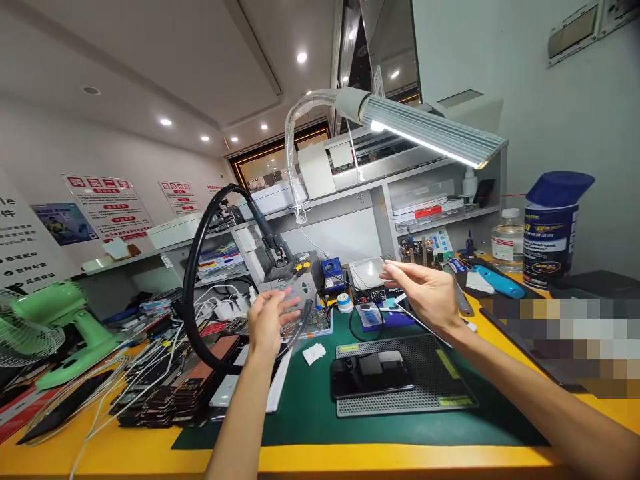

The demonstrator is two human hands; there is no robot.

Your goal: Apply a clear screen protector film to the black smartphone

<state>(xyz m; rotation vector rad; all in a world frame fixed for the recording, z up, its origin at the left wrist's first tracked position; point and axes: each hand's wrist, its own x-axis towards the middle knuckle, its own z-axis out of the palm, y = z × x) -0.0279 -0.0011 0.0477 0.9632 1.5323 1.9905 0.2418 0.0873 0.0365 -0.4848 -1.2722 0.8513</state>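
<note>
My left hand (pixel 269 321) is raised over the left part of the green mat (pixel 300 427), its fingers apart and holding nothing that I can see. It is nearest to a grey hot-air station (pixel 295 287) and a black hose. My right hand (pixel 427 293) is lifted above the mat's right side, thumb and fingertips pinched together. Whatever may be between those fingertips is too small to make out. Below and between the hands, a black smartphone (pixel 373 375) lies flat on a grey perforated pad (pixel 425 390). A crumpled white tissue (pixel 314 354) sits left of the pad.
Stacks of phone parts (pixel 185 393) and white cables crowd the left, beside a green fan (pixel 65 327). A lit lamp (pixel 430 130) hangs overhead. At right stand a blue spray can (pixel 550 233) and a clear bottle (pixel 508 240). A small white jar (pixel 345 303) stands behind the mat.
</note>
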